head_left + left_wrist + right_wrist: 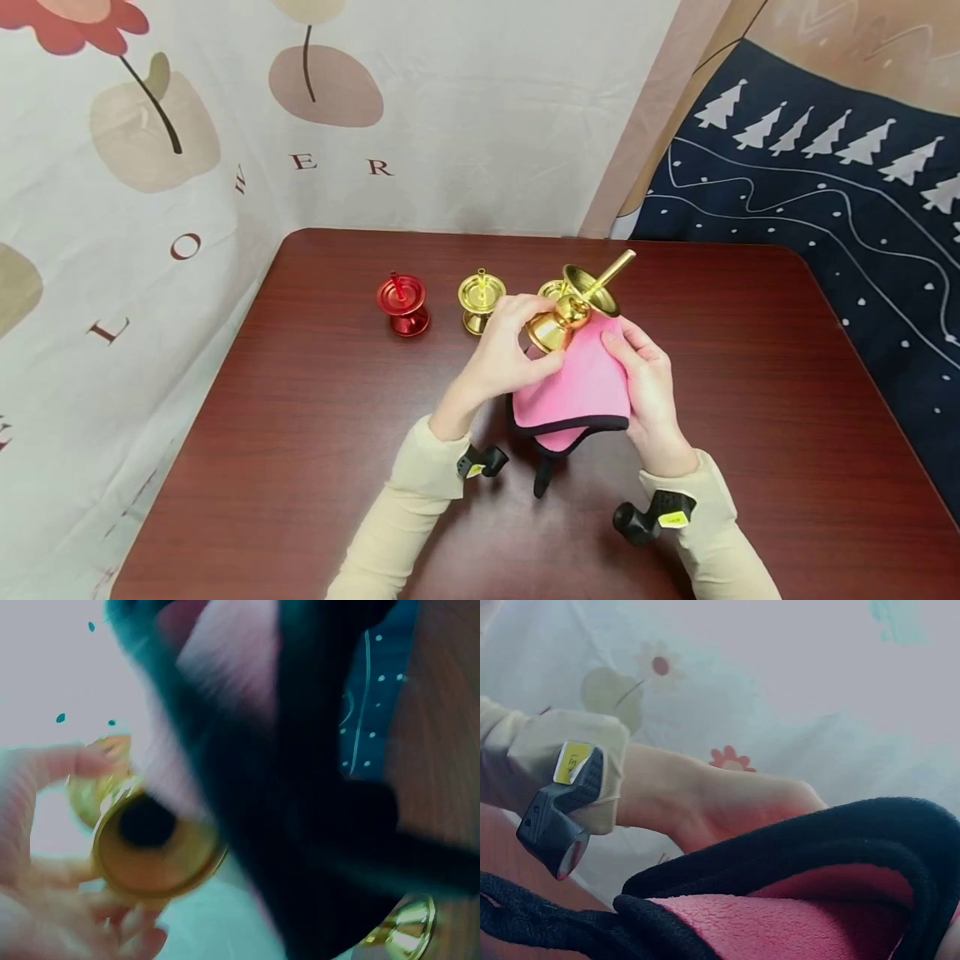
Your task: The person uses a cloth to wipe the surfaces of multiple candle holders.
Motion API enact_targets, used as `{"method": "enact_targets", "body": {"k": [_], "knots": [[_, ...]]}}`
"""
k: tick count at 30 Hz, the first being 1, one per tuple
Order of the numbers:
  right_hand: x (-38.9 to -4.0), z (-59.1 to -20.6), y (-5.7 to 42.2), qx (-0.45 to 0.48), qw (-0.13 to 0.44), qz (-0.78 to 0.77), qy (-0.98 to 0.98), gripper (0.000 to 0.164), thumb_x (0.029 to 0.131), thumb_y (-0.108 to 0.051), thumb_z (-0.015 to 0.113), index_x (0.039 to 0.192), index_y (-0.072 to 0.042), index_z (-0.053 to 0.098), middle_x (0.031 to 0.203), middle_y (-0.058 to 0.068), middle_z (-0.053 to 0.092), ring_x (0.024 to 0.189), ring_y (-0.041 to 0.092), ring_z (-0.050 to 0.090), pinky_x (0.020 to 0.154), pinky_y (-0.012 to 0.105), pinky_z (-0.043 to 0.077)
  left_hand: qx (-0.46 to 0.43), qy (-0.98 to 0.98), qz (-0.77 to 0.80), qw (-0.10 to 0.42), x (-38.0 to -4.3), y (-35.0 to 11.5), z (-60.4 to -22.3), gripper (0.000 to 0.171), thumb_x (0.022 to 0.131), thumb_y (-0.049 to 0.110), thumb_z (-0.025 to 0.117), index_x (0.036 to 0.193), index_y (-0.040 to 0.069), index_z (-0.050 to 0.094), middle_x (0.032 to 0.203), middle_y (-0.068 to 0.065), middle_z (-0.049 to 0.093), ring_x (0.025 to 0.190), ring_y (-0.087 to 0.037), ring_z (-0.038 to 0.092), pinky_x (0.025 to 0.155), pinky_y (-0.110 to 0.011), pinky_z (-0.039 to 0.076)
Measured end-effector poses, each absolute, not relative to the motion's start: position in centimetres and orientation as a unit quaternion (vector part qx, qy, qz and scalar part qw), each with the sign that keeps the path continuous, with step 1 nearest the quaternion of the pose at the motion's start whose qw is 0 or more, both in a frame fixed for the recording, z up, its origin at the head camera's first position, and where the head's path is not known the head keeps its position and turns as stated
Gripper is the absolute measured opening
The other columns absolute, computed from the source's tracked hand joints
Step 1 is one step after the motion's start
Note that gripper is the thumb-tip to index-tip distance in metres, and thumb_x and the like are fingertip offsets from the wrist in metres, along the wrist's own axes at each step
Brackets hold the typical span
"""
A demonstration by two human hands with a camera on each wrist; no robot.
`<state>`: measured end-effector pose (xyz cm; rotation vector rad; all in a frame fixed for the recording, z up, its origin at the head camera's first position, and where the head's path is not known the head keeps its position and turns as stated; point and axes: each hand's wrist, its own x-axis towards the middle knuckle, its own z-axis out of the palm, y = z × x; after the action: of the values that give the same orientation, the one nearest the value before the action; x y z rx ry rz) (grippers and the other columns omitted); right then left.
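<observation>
The left hand (pixel 504 350) grips a shiny gold candlestick (pixel 572 312) above the surface (pixel 750 400), tilted, dish (pixel 580 280) and spike (pixel 615 271) leaning right; the right hand's (pixel 651 387) fingers pinch a black-edged pink cloth (pixel 572 383) beside it.

Held gold candlestick (pixel 573 310) half hides rear candlestick (pixel 552 289); pink cloth (pixel 234 656) blurs in left wrist view, hides left hand (pixel 739 801) fingertips in right wrist view.

Before you stands a reddish-brown wood-grain counter (pixel 300 467), with a pale flower-printed cloth (pixel 480 167) behind it and navy tree-patterned fabric (pixel 817 221) to your right.
</observation>
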<state>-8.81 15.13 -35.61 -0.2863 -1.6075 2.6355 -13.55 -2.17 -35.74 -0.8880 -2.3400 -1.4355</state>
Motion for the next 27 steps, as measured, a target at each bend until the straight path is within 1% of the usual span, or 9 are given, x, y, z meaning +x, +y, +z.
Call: {"method": "enact_targets", "body": {"k": [3,6,9,13,16,19,22,24,27], "knots": [[-8.8,-35.4,15.6,-0.086,-0.005,0.866,-0.493,0.020,0.095,-0.007,0.051,0.096,-0.017,0.068,0.088,-0.001,0.069,0.076,0.011,0.066,0.066,0.023,0.054,-0.353,-0.796,-0.482,0.099,-13.7,-2.7,-35.6,0.054,0.066,0.013,0.078,0.114,-0.004,0.060,0.115,-0.016,0.058,0.106,-0.029,0.046,0.091,-0.038,0.036],[-8.6,-35.2,15.8,-0.082,-0.027,0.876,-0.475,0.018,0.096,-0.009,0.049,0.096,-0.015,0.067,0.088,0.001,0.068,0.076,0.011,0.066,0.067,0.024,0.054,-0.367,-0.794,-0.476,0.091,-13.9,-2.9,-35.5,0.055,0.067,0.015,0.081,0.115,-0.002,0.060,0.115,-0.014,0.057,0.106,-0.027,0.044,0.090,-0.037,0.037],[-8.4,-35.0,16.1,-0.082,-0.052,0.886,-0.453,0.017,0.096,-0.012,0.049,0.103,-0.015,0.065,0.095,0.002,0.068,0.082,0.014,0.067,0.071,0.027,0.054,-0.367,-0.787,-0.487,0.090,-13.9,-2.9,-35.5,0.055,0.066,0.017,0.084,0.114,0.002,0.062,0.113,-0.011,0.057,0.108,-0.024,0.043,0.091,-0.035,0.036],[-8.3,-34.9,16.1,-0.075,-0.067,0.902,-0.420,0.021,0.097,-0.013,0.047,0.114,-0.014,0.060,0.104,0.004,0.067,0.091,0.016,0.066,0.076,0.030,0.053,-0.363,-0.758,-0.536,0.083,-14.0,-2.6,-35.6,0.057,0.063,0.013,0.086,0.115,0.004,0.063,0.114,-0.009,0.055,0.111,-0.019,0.046,0.096,-0.032,0.037],[-8.3,-34.9,15.8,-0.063,-0.047,0.914,-0.399,0.021,0.098,-0.010,0.044,0.112,-0.011,0.059,0.104,0.005,0.067,0.092,0.016,0.065,0.077,0.028,0.053,-0.353,-0.722,-0.592,0.063,-13.9,-2.3,-35.9,0.059,0.062,0.004,0.085,0.116,0.001,0.061,0.115,-0.012,0.053,0.110,-0.018,0.049,0.097,-0.029,0.041],[-8.2,-35.0,15.5,-0.054,-0.027,0.925,-0.376,0.021,0.098,-0.009,0.042,0.113,-0.008,0.056,0.105,0.007,0.065,0.094,0.017,0.065,0.079,0.028,0.053,-0.329,-0.681,-0.652,0.049,-13.8,-1.7,-36.1,0.069,0.061,-0.006,0.082,0.122,-0.005,0.052,0.116,-0.017,0.052,0.111,-0.021,0.051,0.097,-0.031,0.042],[-8.1,-34.9,15.3,-0.053,-0.018,0.926,-0.374,0.024,0.098,-0.011,0.042,0.120,-0.008,0.052,0.111,0.006,0.063,0.098,0.018,0.063,0.082,0.029,0.052,-0.299,-0.643,-0.703,0.045,-13.5,-1.1,-36.2,0.074,0.059,-0.014,0.080,0.123,-0.008,0.042,0.119,-0.023,0.052,0.113,-0.026,0.051,0.099,-0.034,0.041],[-8.1,-34.9,15.3,-0.059,-0.013,0.926,-0.372,0.026,0.098,-0.012,0.043,0.122,-0.009,0.052,0.113,0.005,0.062,0.100,0.018,0.062,0.083,0.029,0.051,-0.281,-0.628,-0.724,0.046,-13.2,-0.8,-36.2,0.073,0.059,-0.016,0.079,0.122,-0.010,0.042,0.120,-0.026,0.052,0.114,-0.029,0.052,0.099,-0.035,0.041],[-8.3,-34.8,15.4,-0.064,0.009,0.922,-0.383,0.024,0.097,-0.010,0.045,0.117,-0.010,0.059,0.109,0.005,0.064,0.098,0.017,0.062,0.083,0.028,0.051,-0.259,-0.614,-0.744,0.044,-12.9,-0.5,-36.2,0.067,0.059,-0.020,0.076,0.120,-0.013,0.046,0.119,-0.028,0.054,0.111,-0.031,0.054,0.097,-0.037,0.042]]}}
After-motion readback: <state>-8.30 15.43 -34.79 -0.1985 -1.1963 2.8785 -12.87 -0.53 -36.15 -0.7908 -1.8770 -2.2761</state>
